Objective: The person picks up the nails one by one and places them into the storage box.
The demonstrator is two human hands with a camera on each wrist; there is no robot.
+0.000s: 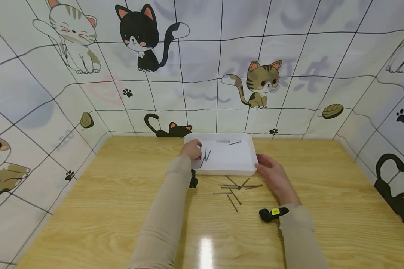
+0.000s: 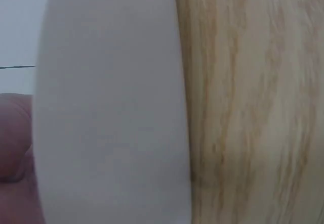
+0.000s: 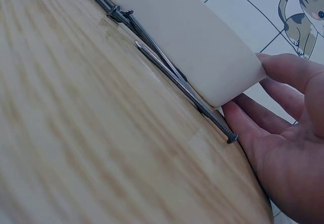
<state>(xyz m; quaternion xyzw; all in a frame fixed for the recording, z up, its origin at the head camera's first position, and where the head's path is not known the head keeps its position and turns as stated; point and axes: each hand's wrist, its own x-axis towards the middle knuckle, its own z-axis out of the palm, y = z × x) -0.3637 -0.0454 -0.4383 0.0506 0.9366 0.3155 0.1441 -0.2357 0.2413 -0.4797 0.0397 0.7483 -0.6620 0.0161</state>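
A shallow white tray [image 1: 229, 172] stands near the back of the table, with several nails [image 1: 207, 156] lying inside it. My left hand [image 1: 190, 149] reaches over the tray's left side, its fingers bent down close to a nail; whether they pinch it is hidden. In the left wrist view the tray wall [image 2: 111, 107] covers most of that hand. My right hand [image 1: 274, 173] holds the tray's front right corner, thumb low and fingers along the side, as the right wrist view shows. Several more nails [image 3: 185, 87] lie loosely crossed on the table before the tray.
The table [image 1: 121, 209] is light wood. A cloth backdrop [image 1: 202, 93] with cartoon cats and grid lines rises behind the tray and on both sides. A black wrist strap device [image 1: 272, 213] sits at the right cuff.
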